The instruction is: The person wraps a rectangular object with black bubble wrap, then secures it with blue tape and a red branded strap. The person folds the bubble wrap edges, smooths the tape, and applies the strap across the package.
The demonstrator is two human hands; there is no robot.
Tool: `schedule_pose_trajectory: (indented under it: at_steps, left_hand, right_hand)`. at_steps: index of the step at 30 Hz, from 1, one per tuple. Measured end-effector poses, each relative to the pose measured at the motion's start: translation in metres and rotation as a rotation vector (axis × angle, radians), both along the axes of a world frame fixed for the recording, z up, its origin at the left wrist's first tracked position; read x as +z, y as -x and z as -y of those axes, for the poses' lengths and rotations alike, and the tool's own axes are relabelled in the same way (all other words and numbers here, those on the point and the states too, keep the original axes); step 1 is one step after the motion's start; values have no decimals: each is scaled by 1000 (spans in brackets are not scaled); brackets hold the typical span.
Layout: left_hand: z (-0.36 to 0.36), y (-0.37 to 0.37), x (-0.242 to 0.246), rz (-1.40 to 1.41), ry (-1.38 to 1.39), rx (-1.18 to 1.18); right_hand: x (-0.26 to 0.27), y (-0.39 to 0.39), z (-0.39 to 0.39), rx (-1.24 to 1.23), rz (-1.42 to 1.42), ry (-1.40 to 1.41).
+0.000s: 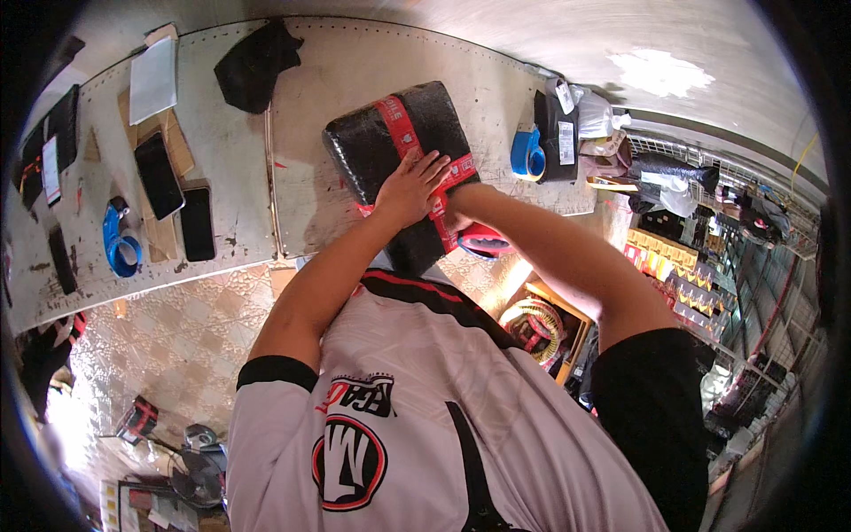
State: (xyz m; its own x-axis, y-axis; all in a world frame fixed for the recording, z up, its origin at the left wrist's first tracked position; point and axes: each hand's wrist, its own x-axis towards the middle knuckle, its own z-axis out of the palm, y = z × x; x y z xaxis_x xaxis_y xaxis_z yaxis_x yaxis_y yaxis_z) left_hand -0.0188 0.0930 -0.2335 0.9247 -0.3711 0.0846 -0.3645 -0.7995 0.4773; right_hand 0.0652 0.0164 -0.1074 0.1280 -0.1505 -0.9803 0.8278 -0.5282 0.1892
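Note:
A parcel in black plastic wrap (359,146) lies tilted on the worktable (319,66), its near end reaching the table's front edge. Red tape (397,123) with white fragile markings crosses its top in two directions. My left hand (412,189) rests flat on the parcel, fingers spread over the tape. Close beside it, my right hand (462,205) is curled at the parcel's right side, its fingers mostly hidden. Below that wrist a red tape dispenser (485,241) shows, partly covered and past the table edge; my right hand appears closed on it.
Blue tape dispensers stand right (528,154) and left (121,239). Two phones (159,176) (198,224) lie left near cardboard and paper (153,80). Black plastic (258,66) lies at the back. A labelled black package (557,136) is at the right. Wire shelving (671,143) holds goods.

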Motion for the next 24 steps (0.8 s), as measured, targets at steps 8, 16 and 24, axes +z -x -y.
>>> schedule_pose_trajectory:
  at_steps: [8,16,24]
  left_hand:
    - [95,76,-13,-100,93,-580]
    - [79,57,24,-61,296,-91]
    - [-94,-77,12,-435,190,838]
  right_hand:
    - [30,-85,136,-152,344,-217]
    - [-60,-125,206,-354,815,-1188]
    - [-160,0,261,-728,1338,-1429]
